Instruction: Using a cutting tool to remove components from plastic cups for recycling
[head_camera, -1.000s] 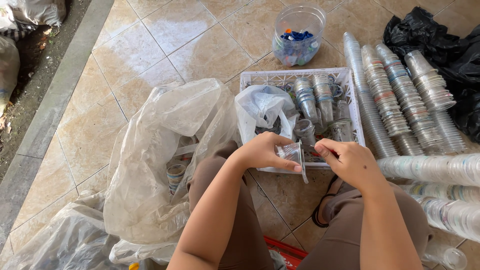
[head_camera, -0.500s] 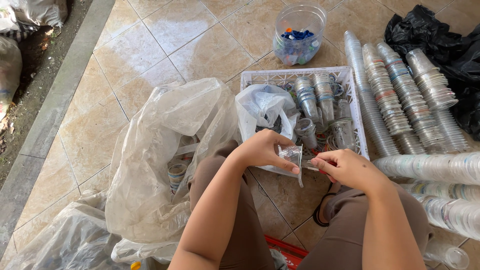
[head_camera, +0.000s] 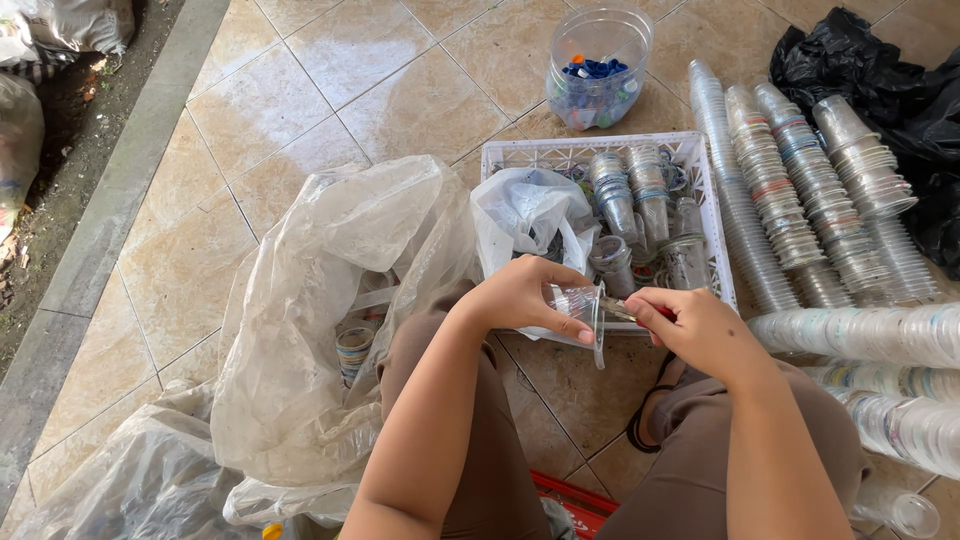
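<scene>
My left hand (head_camera: 525, 297) grips a clear plastic cup (head_camera: 582, 305) on its side, its rim facing right. My right hand (head_camera: 695, 327) holds a small thin tool (head_camera: 625, 311) with a red handle, its tip at the cup's rim. Both hands hover above my knees, just in front of a white plastic crate (head_camera: 708, 190) that holds stacked clear cups (head_camera: 628, 196) and a crumpled white bag (head_camera: 525, 213).
A large clear plastic bag (head_camera: 330, 320) with more cups lies open at my left. Long rows of nested cups (head_camera: 800, 200) lie on the tile floor at the right, beside black bags (head_camera: 880, 70). A clear tub of coloured bottle caps (head_camera: 597, 68) stands beyond the crate.
My right hand has shifted slightly right and turned, working the tool along the cup's rim. My left hand has kept the cup in about the same place.
</scene>
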